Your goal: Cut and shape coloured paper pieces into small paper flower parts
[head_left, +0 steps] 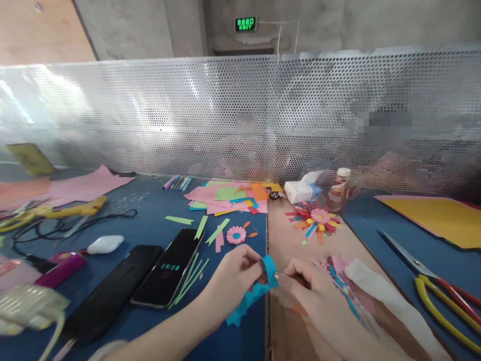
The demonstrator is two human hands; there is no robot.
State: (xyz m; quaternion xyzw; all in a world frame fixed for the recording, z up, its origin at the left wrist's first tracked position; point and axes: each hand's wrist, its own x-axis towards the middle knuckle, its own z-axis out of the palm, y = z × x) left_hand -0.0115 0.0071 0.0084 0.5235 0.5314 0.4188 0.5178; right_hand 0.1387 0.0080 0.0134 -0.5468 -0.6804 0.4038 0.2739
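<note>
Item: blue paper strip [269,268], pinched from both ends by our left hand [235,273] and right hand [306,288], each grip clamped on it and curling it just above the surface [150,210], seemingly to shape a loop. Left of the strip: two phones [169,268]; beyond it, a pink paper flower [236,234]; right of it, scissors [409,258]; nothing blocks our hands.

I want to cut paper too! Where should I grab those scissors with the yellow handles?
Take the scissors by the yellow handle loops, at the end nearer the person's side of the table. Come from that near right side: the open, pointed blades aim away toward the left and back, so your fingers stay clear.
</note>
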